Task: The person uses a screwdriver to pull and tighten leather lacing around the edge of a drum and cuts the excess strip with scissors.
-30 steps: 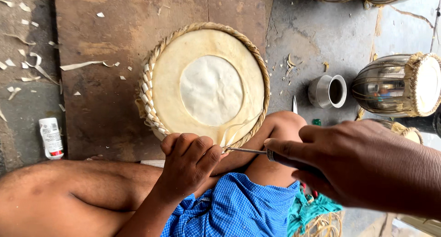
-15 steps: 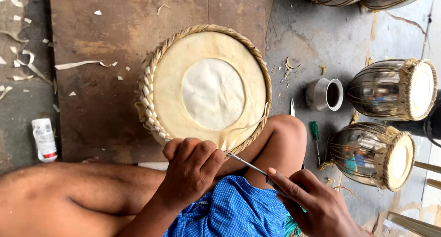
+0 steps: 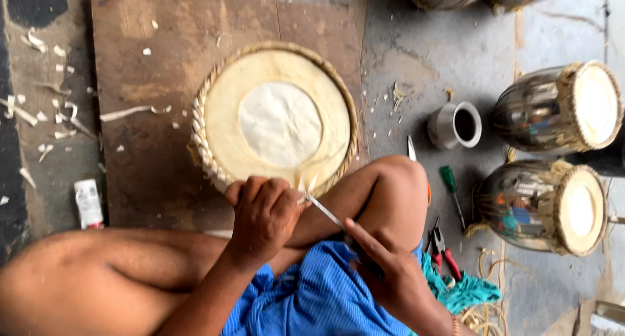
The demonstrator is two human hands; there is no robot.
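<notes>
While both hands meet at the near rim of the drum head, the scene runs as follows, near to far.

Blue cloth (image 3: 312,297): lies over the person's lap at the bottom of the view, between the bent legs.
Right hand (image 3: 390,274): fingers closed around the handle end of a thin metal tool (image 3: 325,212), forefinger stretched along the shaft; the tip points up and left toward the rim.
Left hand (image 3: 263,212): fist closed at the near edge of the drum head, pinching pale strip ends that stick up just beside the tool's tip.
Drum head (image 3: 280,124): round, tan skin with a paler circle in the middle and a braided edge; it lies flat on a brown board (image 3: 143,167), touching the left hand and the raised knee.
Pliers (image 3: 443,248): red-handled, on the floor right of the knee, beside a teal rag (image 3: 472,290).
Screwdriver (image 3: 450,186): green-handled, just beyond the pliers.
Metal cup (image 3: 454,124): on the grey floor, right of the board.
Two shiny drums (image 3: 540,160): lying on their sides at the right, well apart from the hands.
White tube (image 3: 86,204): on the floor left of the board.
</notes>
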